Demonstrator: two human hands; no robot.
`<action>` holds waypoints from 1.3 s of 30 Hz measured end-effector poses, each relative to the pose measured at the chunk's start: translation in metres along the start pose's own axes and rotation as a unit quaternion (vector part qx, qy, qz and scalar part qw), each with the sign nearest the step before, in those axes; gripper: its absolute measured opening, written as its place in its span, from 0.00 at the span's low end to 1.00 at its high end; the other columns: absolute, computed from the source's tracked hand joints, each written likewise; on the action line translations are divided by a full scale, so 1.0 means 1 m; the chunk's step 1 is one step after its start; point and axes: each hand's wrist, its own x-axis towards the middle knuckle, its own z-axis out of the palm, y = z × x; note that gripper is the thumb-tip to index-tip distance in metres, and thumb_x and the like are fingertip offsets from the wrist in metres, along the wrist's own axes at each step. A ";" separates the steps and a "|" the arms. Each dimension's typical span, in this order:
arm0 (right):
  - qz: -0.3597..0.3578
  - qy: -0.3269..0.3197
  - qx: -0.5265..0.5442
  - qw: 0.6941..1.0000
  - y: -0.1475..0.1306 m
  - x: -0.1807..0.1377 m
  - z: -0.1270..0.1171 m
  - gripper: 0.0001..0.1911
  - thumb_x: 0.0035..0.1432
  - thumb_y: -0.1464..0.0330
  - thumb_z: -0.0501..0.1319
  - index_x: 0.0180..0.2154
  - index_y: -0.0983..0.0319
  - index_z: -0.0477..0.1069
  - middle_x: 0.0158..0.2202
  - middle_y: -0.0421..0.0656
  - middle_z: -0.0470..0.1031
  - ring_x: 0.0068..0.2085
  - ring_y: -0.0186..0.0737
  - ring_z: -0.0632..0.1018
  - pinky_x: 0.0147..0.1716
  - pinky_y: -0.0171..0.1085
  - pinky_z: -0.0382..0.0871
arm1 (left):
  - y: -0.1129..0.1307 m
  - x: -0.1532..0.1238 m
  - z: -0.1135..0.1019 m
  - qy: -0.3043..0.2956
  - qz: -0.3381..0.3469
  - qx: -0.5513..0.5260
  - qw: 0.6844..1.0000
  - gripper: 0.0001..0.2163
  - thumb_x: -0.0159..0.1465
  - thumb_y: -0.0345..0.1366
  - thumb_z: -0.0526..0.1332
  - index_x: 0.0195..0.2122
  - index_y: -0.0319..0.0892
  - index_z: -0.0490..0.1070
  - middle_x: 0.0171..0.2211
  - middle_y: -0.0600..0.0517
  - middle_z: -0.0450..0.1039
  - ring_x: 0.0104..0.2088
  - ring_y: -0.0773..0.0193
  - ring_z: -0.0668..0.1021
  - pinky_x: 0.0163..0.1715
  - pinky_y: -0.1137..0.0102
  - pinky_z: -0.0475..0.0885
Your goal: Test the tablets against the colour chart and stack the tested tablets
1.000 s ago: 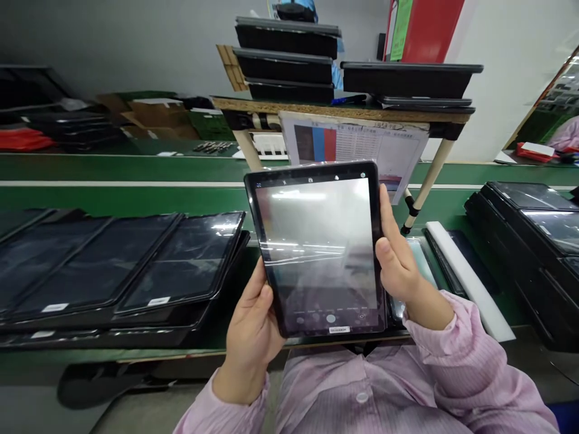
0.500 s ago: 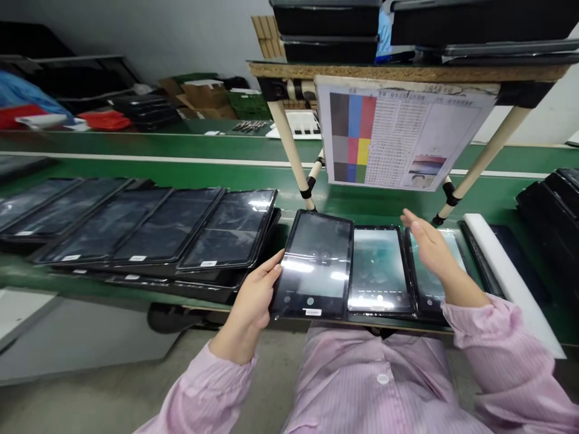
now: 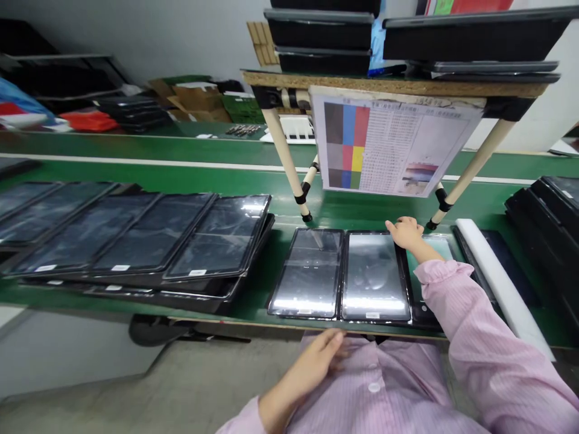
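Three black tablets lie in a row along the near edge of the bench: a left tablet (image 3: 310, 271), a middle tablet (image 3: 375, 274) and a right tablet (image 3: 416, 280) partly covered by my forearm. My right hand (image 3: 407, 232) is at the upper right corner of the middle tablet, fingers curled over its edge; the exact contact is hidden. Below the bench edge, in front of my body, my left hand (image 3: 322, 357) holds nothing, its fingers loosely extended and a little blurred. White labels mark the lower edges of the left and middle tablets.
Overlapping tablets (image 3: 149, 232) lie on the left of the green bench (image 3: 253, 172). A raised wooden shelf (image 3: 389, 81) bears black stacks, with a colour chart sheet (image 3: 393, 144) hung in front. A white foam strip (image 3: 502, 283) and more black devices (image 3: 547, 229) are on the right.
My left hand has let go of the tablet it held tilted and dropped toward my body. My right hand has moved slightly left and down to the middle tablet's corner; that screen looks different.
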 end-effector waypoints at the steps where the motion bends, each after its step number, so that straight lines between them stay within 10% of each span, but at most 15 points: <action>1: 0.003 0.010 0.024 1.000 -0.001 -0.002 -0.003 0.28 0.71 0.51 0.52 0.40 0.66 0.82 0.65 0.63 0.71 0.71 0.69 0.61 0.70 0.67 0.49 | -0.003 0.003 0.010 -0.010 -0.039 -0.101 0.994 0.17 0.68 0.51 0.68 0.45 0.41 0.80 0.46 0.38 0.85 0.44 0.50 0.86 0.42 0.63 0.81; 5: 0.000 0.033 0.165 0.986 0.001 -0.035 -0.015 0.33 0.70 0.42 0.47 0.47 0.61 0.76 0.50 0.54 0.79 0.57 0.57 0.75 0.61 0.55 0.69 | 0.008 0.012 0.030 -0.014 -0.081 -0.306 0.948 0.17 0.74 0.47 0.62 0.40 0.36 0.78 0.47 0.33 0.84 0.49 0.52 0.86 0.54 0.63 0.79; 10: -0.007 0.060 0.337 0.940 0.002 -0.090 -0.022 0.34 0.64 0.34 0.46 0.49 0.54 0.68 0.42 0.42 0.79 0.45 0.49 0.80 0.45 0.48 0.78 | 0.002 0.003 0.025 -0.040 -0.032 -0.299 0.953 0.17 0.69 0.51 0.69 0.42 0.41 0.80 0.42 0.40 0.85 0.42 0.53 0.87 0.46 0.64 0.82; 16: 0.022 0.024 0.556 0.830 -0.030 -0.111 -0.056 0.31 0.57 0.38 0.64 0.49 0.52 0.67 0.39 0.40 0.80 0.35 0.47 0.82 0.34 0.46 0.78 | 0.005 -0.014 0.026 -0.091 0.052 -0.266 0.958 0.26 0.64 0.56 0.72 0.60 0.52 0.80 0.60 0.45 0.80 0.60 0.46 0.82 0.57 0.56 0.80; 23: -0.209 -0.020 0.610 0.764 -0.058 -0.148 -0.077 0.31 0.63 0.46 0.68 0.63 0.46 0.68 0.56 0.40 0.81 0.41 0.39 0.84 0.35 0.39 0.82 | 0.071 -0.015 0.012 -0.063 0.163 -0.333 0.927 0.32 0.69 0.45 0.71 0.72 0.66 0.64 0.66 0.52 0.76 0.60 0.55 0.82 0.64 0.59 0.76; 31: -0.173 0.026 0.629 0.758 -0.070 -0.148 -0.041 0.35 0.65 0.34 0.55 0.57 0.49 0.78 0.59 0.41 0.82 0.70 0.54 0.73 0.64 0.56 0.77 | 0.117 0.003 0.012 0.077 0.393 -0.205 0.893 0.24 0.67 0.50 0.71 0.64 0.58 0.77 0.68 0.50 0.74 0.68 0.50 0.75 0.69 0.56 0.70; 39: -0.127 0.009 0.637 0.761 -0.068 -0.121 -0.038 0.43 0.54 0.28 0.59 0.52 0.56 0.80 0.51 0.45 0.86 0.68 0.54 0.76 0.66 0.53 0.76 | 0.115 0.016 0.015 0.237 0.541 0.227 0.774 0.59 0.56 0.53 0.79 0.80 0.48 0.44 0.78 0.35 0.50 0.77 0.36 0.58 0.74 0.44 0.58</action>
